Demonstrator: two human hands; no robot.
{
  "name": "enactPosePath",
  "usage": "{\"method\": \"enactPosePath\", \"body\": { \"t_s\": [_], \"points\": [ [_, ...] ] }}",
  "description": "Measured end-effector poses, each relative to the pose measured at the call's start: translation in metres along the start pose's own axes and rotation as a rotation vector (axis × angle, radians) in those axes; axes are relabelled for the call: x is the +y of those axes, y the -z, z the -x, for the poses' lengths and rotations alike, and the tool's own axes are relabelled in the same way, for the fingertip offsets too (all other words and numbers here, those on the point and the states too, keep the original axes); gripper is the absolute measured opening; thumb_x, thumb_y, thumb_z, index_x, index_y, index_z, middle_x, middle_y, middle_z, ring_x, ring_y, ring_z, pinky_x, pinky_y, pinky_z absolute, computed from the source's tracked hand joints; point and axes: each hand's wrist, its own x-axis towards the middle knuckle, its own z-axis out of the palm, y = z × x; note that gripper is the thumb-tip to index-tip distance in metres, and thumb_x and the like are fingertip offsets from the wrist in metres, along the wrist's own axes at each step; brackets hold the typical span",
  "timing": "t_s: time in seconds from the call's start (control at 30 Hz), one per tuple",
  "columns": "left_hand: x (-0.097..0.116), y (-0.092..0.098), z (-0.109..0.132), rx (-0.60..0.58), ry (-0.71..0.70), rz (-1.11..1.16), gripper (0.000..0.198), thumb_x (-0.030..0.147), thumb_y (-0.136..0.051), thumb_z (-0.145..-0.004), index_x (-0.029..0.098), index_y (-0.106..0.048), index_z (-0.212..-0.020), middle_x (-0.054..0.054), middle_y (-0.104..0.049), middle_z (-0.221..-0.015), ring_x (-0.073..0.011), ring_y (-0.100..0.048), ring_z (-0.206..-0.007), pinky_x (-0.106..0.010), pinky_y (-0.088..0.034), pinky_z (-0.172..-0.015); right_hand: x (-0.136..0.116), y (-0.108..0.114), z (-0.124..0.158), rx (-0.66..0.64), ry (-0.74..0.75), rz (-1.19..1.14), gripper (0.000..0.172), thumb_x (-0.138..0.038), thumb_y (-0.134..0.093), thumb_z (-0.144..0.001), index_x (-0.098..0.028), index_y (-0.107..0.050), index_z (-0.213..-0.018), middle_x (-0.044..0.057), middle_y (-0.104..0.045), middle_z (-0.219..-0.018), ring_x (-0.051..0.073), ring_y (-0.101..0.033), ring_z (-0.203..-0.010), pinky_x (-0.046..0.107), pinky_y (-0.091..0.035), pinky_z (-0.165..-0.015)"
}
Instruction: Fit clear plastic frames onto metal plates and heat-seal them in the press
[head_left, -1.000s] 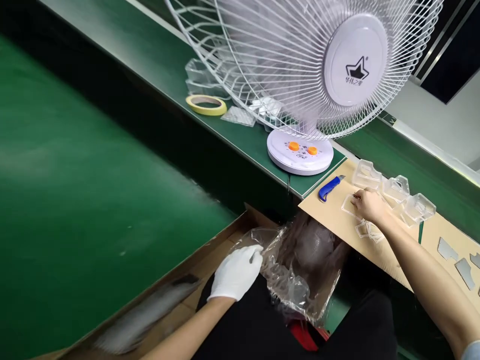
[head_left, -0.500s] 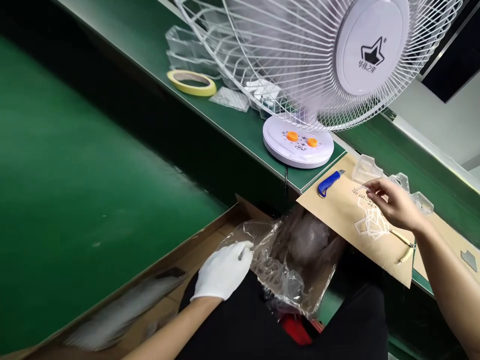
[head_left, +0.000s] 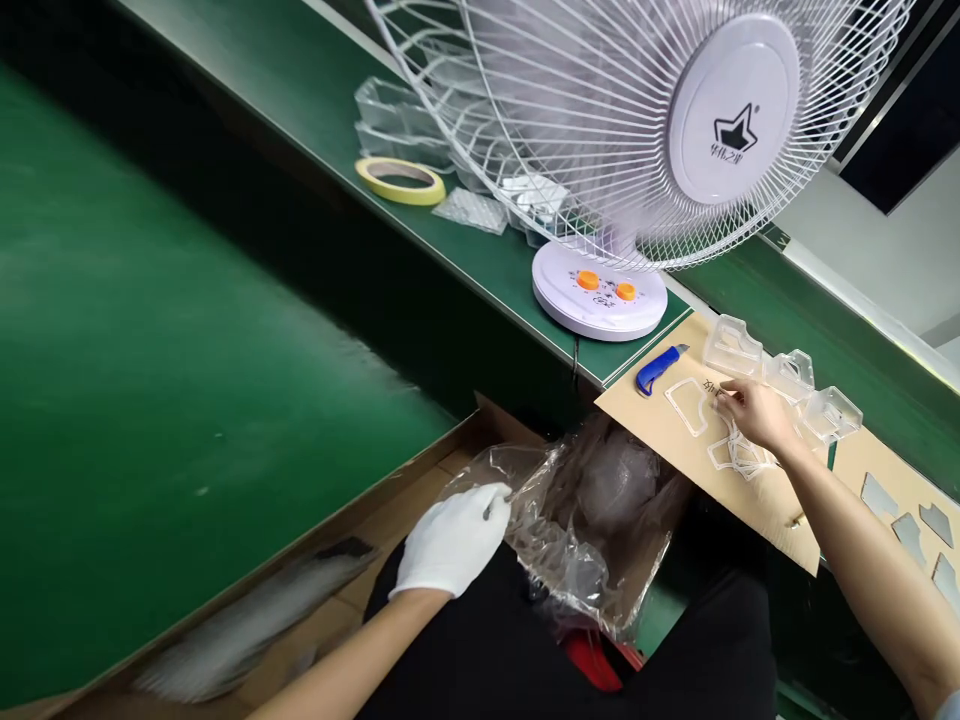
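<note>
Clear frame (head_left: 678, 413), one, thin and flat: lying on the cardboard sheet (head_left: 645, 418), between the blue cutter and the right hand (head_left: 754, 412); long axis diagonal in the head view, upper left to lower right, narrower end towards the sheet's near edge. Pile of clear frames (head_left: 742, 458), overlapping, axes mixed: just below the right hand. Right grip: fingers bent, tips low over the sheet; whether a frame is pinched cannot be told. Left hand (head_left: 454, 540), white-gloved: grip closed on the edge of a clear plastic bag (head_left: 577, 560). Blue cutter (head_left: 654, 372), one: blade pointing upper right. Clear boxes (head_left: 791, 375), three: in a diagonal row beyond the right hand. White fan (head_left: 600, 300), one: base on the green tabletop (head_left: 495, 265).
</note>
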Motion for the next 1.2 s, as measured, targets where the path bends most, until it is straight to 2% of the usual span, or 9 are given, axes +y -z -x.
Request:
{"method": "enactPosePath", "body": {
  "t_s": [0.13, 0.27, 0.5, 0.63, 0.7, 0.9, 1.0, 1.1, 1.2],
  "points": [
    [0.000, 0.001, -0.001, -0.006, 0.012, 0.013, 0.050, 0.031, -0.037, -0.098, 0.022, -0.082, -0.119, -0.009, -0.081, -0.126, -0.0359, -0.074, -0.112, -0.044, -0.054, -0.091, 0.016, -0.001, 0.004, -0.006, -0.023, 0.187, 0.011, -0.015, -0.066, -0.098, -0.019, -0.075, -0.103, 0.014, -0.075, -0.119, 0.028, -0.071, -0.109, 0.039, -0.051, -0.098],
    [0.005, 0.001, -0.003, -0.021, 0.007, -0.001, 0.048, 0.030, -0.037, -0.098, 0.023, -0.081, -0.118, -0.009, -0.082, -0.121, -0.0347, -0.075, -0.110, -0.042, -0.053, -0.089, 0.023, -0.003, 0.001, -0.003, 0.000, 0.247, 0.009, -0.015, -0.060, -0.100, -0.019, -0.068, -0.096, 0.012, -0.072, -0.113, 0.024, -0.067, -0.104, 0.033, -0.049, -0.092],
    [0.005, 0.002, 0.001, -0.011, -0.005, -0.016, 0.049, 0.029, -0.034, -0.100, 0.023, -0.079, -0.117, -0.009, -0.082, -0.120, -0.0342, -0.074, -0.111, -0.042, -0.050, -0.088, 0.018, 0.021, 0.024, 0.167, 0.159, 0.190, 0.017, -0.029, -0.042, -0.109, -0.022, -0.057, -0.113, 0.014, -0.071, -0.115, 0.030, -0.065, -0.108, 0.041, -0.050, -0.093],
    [0.002, -0.001, -0.001, -0.014, 0.001, -0.011, 0.049, 0.028, -0.035, -0.099, 0.024, -0.080, -0.117, -0.008, -0.082, -0.122, -0.0348, -0.074, -0.111, -0.043, -0.051, -0.088, -0.002, 0.040, 0.033, 0.294, 0.293, 0.004, 0.017, -0.038, -0.049, -0.107, -0.024, -0.059, -0.108, 0.013, -0.073, -0.112, 0.028, -0.067, -0.099, 0.042, -0.053, -0.088],
    [0.002, -0.002, -0.002, -0.018, 0.004, -0.015, 0.049, 0.028, -0.035, -0.099, 0.023, -0.080, -0.117, -0.009, -0.081, -0.123, -0.0354, -0.074, -0.111, -0.043, -0.051, -0.089, -0.016, 0.047, 0.030, 0.291, 0.312, -0.123, 0.019, -0.043, -0.055, -0.105, -0.025, -0.060, -0.105, 0.010, -0.074, -0.107, 0.026, -0.067, -0.094, 0.042, -0.055, -0.085],
    [0.000, -0.003, -0.002, -0.035, 0.001, -0.010, 0.049, 0.029, -0.035, -0.100, 0.023, -0.079, -0.120, -0.009, -0.081, -0.126, -0.0359, -0.074, -0.113, -0.044, -0.053, -0.090, -0.044, 0.044, -0.004, 0.010, 0.350, -0.728, 0.046, -0.063, -0.077, -0.091, -0.025, -0.057, -0.110, 0.004, -0.075, -0.098, 0.020, -0.073, -0.083, 0.035, -0.060, -0.074],
    [-0.001, -0.002, -0.001, -0.042, 0.006, -0.014, 0.048, 0.030, -0.036, -0.100, 0.024, -0.080, -0.119, -0.009, -0.080, -0.129, -0.0356, -0.074, -0.114, -0.044, -0.053, -0.090, -0.045, 0.027, -0.022, -0.015, 0.216, -0.568, 0.040, -0.053, -0.072, -0.099, -0.022, -0.059, -0.120, 0.007, -0.079, -0.104, 0.020, -0.078, -0.089, 0.032, -0.062, -0.071],
    [-0.001, -0.001, 0.000, -0.035, 0.010, -0.026, 0.046, 0.030, -0.038, -0.100, 0.026, -0.081, -0.116, -0.008, -0.081, -0.126, -0.0348, -0.075, -0.110, -0.042, -0.053, -0.087, -0.034, 0.013, -0.024, 0.041, 0.078, -0.238, 0.026, -0.036, -0.070, -0.103, -0.019, -0.068, -0.122, 0.013, -0.080, -0.121, 0.025, -0.078, -0.108, 0.039, -0.063, -0.090],
    [-0.001, -0.002, 0.000, -0.016, 0.000, -0.027, 0.045, 0.029, -0.038, -0.100, 0.026, -0.081, -0.114, -0.009, -0.082, -0.122, -0.0342, -0.075, -0.107, -0.042, -0.053, -0.087, -0.011, 0.013, -0.004, 0.031, 0.050, -0.058, 0.024, -0.025, -0.068, -0.101, -0.021, -0.074, -0.124, 0.013, -0.078, -0.131, 0.031, -0.075, -0.118, 0.048, -0.057, -0.105]
  ]
}}
